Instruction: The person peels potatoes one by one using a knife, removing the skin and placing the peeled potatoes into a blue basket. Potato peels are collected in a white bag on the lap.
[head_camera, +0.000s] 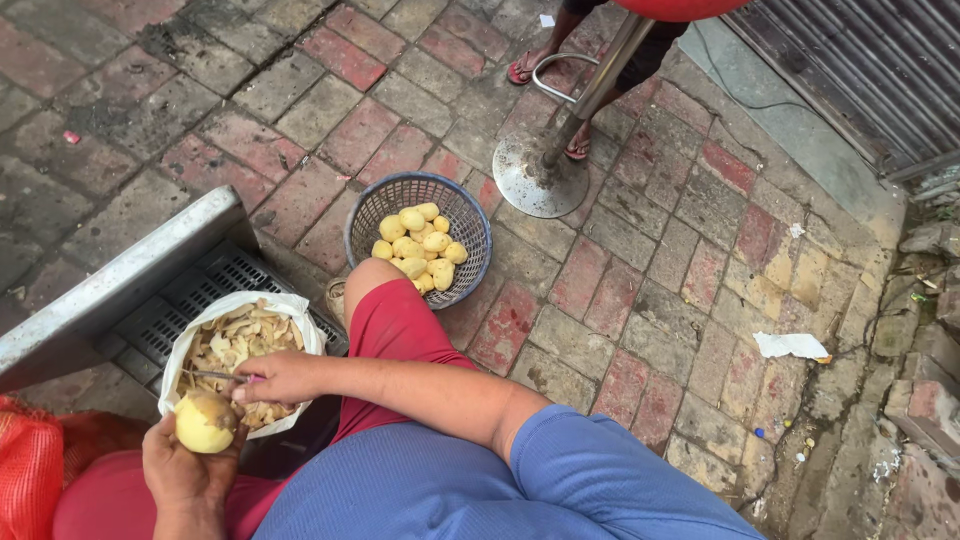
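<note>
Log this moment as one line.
left hand: holds potato | right hand: peeler on potato | peels in bag | peeled potatoes in basket

Brick pavement (640, 300); potato basket (470, 215); metal stand base (525, 185)

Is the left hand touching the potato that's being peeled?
Touching. The head view shows the left hand wrapped around the lower part of the potato, its fingers pressed against the skin with no gap.

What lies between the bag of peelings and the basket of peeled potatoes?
In the head view, the person's knee in red shorts sits between the white bag of peelings and the grey basket.
</note>
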